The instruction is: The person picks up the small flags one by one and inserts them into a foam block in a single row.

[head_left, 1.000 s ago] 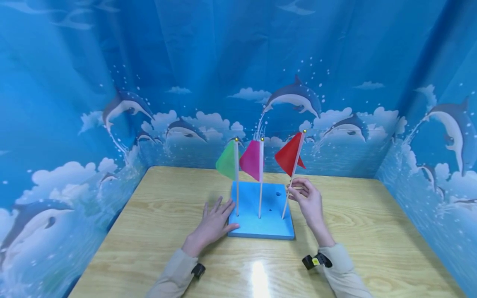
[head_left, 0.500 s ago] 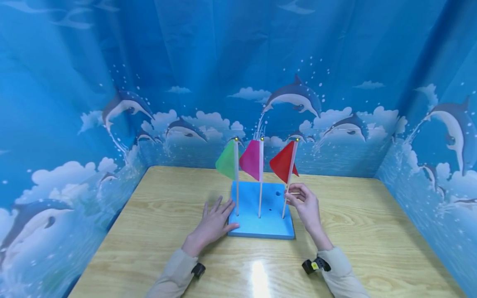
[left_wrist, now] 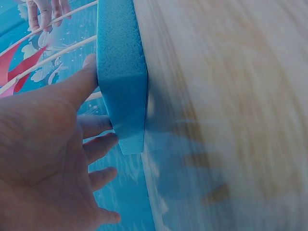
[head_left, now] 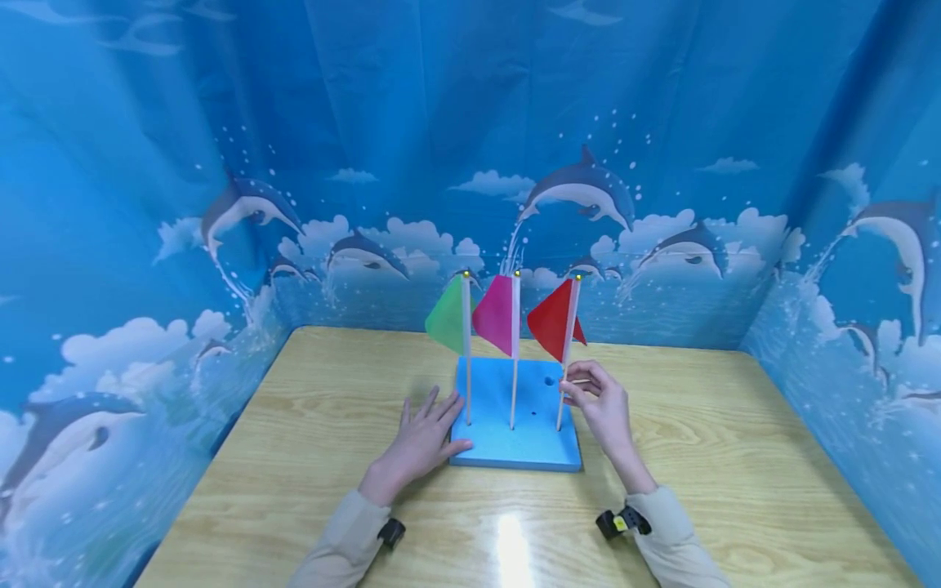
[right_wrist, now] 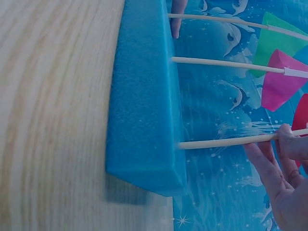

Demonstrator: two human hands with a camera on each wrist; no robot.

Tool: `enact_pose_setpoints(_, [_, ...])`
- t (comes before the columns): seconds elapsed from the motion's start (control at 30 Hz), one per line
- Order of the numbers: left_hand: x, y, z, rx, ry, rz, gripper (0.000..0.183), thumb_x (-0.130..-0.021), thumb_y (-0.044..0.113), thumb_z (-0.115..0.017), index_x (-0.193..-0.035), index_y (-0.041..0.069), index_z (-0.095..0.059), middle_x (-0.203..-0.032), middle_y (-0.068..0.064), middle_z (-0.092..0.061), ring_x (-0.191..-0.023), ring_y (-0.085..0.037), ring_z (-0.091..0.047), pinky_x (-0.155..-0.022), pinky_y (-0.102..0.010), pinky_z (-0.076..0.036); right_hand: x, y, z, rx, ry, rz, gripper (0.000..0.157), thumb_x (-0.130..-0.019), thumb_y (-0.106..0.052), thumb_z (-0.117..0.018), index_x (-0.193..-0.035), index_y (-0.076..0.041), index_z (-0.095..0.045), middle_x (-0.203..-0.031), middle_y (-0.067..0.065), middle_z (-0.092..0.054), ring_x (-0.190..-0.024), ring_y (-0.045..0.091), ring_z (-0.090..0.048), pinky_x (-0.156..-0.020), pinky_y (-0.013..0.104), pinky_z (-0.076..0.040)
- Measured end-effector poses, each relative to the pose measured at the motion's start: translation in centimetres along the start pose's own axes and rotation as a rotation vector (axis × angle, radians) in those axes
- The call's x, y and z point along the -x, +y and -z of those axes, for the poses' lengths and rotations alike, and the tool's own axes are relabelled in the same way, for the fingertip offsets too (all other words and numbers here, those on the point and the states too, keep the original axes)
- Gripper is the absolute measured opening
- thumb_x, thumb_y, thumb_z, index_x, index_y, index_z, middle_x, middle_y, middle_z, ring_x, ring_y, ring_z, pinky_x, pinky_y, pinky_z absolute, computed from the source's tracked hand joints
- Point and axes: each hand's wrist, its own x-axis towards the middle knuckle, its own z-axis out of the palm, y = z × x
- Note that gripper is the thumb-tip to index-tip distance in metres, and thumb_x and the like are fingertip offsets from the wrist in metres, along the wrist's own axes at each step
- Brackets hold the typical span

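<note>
A blue foam block (head_left: 515, 451) lies flat on the table. Three small flags stand along it: a green flag (head_left: 447, 317) on the left, a pink flag (head_left: 494, 317) in the middle and a red flag (head_left: 550, 318) on the right. My right hand (head_left: 604, 400) pinches the red flag's wooden stick (right_wrist: 226, 142) between thumb and fingers; the stick's foot meets the block's top, and it leans slightly right. With fingers spread, my left hand (head_left: 419, 441) rests against the block's left edge, the thumb on its top, as the left wrist view (left_wrist: 48, 130) also shows.
Two small holes show in the block, a larger hole (head_left: 549, 381) near its back right and a smaller hole (head_left: 533, 413) nearer the middle. The wooden table (head_left: 720, 441) extends around the block. A dolphin-print curtain (head_left: 470, 163) encloses its back and sides.
The red flag has come down and tilted left, more upright than before. My right hand moved down and slightly left with its stick. The left hand stayed in place.
</note>
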Motion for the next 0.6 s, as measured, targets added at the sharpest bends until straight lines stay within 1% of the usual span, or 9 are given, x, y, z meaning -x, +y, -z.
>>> enact_pose_setpoints(0.1, [0.0, 0.0, 0.0, -0.002, 0.0, 0.0, 0.071, -0.089, 0.054, -0.047, -0.144, 0.012, -0.032, -0.15, -0.004, -0.028, -0.14, -0.035, -0.013, -0.104, -0.068, -0.009, 0.3, -1.0, 0.0, 0.008, -0.006, 0.017, 0.022, -0.081, -0.002, -0.067, -0.101, 0.005, -0.059, -0.089, 0.025, -0.063, -0.075, 0.032, -0.066, -0.063, 0.04, -0.056])
enact_pose_setpoints(0.2, [0.0, 0.0, 0.0, 0.003, -0.002, 0.002, 0.071, -0.089, 0.054, -0.047, -0.144, 0.012, -0.032, -0.15, -0.004, -0.028, -0.139, -0.035, -0.013, -0.104, -0.068, -0.009, 0.5, -2.0, -0.1, -0.001, 0.006, 0.014, 0.021, -0.081, 0.004, -0.066, -0.1, 0.008, -0.058, -0.088, 0.028, -0.062, -0.075, 0.038, -0.064, -0.063, 0.043, -0.055])
enact_pose_setpoints(0.27, [0.0, 0.0, -0.1, 0.004, -0.003, 0.001, 0.071, -0.089, 0.054, -0.047, -0.144, 0.012, -0.032, -0.15, -0.004, -0.028, -0.139, -0.035, -0.013, -0.103, -0.069, -0.009, 0.7, -2.4, -0.2, 0.009, 0.011, -0.001, 0.021, -0.081, 0.005, -0.065, -0.1, 0.009, -0.058, -0.088, 0.028, -0.062, -0.076, 0.04, -0.064, -0.064, 0.044, -0.055])
enact_pose_setpoints(0.4, [-0.1, 0.0, -0.2, -0.006, 0.003, 0.003, 0.071, -0.089, 0.055, -0.047, -0.144, 0.012, -0.032, -0.15, -0.004, -0.029, -0.139, -0.035, -0.013, -0.103, -0.069, -0.009, 0.7, -2.6, -0.3, 0.044, 0.002, -0.014, 0.021, -0.081, 0.003, -0.066, -0.101, 0.005, -0.059, -0.09, 0.024, -0.063, -0.077, 0.039, -0.064, -0.064, 0.04, -0.056])
enact_pose_setpoints(0.53, [-0.2, -0.1, -0.2, -0.017, 0.005, 0.004, 0.071, -0.088, 0.055, -0.048, -0.144, 0.013, -0.033, -0.149, -0.004, -0.03, -0.139, -0.036, -0.014, -0.103, -0.069, -0.01, 0.6, -2.3, -0.4, 0.05, -0.011, 0.022, 0.022, -0.081, 0.003, -0.066, -0.102, 0.005, -0.059, -0.091, 0.023, -0.064, -0.076, 0.037, -0.064, -0.062, 0.037, -0.057])
enact_pose_setpoints(0.6, [-0.2, -0.1, -0.2, -0.021, 0.005, 0.003, 0.071, -0.088, 0.055, -0.048, -0.143, 0.013, -0.033, -0.149, -0.005, -0.03, -0.139, -0.036, -0.015, -0.102, -0.07, -0.01, 0.4, -1.7, -0.3, 0.035, -0.014, 0.043, 0.023, -0.081, 0.003, -0.066, -0.102, 0.007, -0.059, -0.089, 0.024, -0.063, -0.075, 0.036, -0.065, -0.062, 0.037, -0.057])
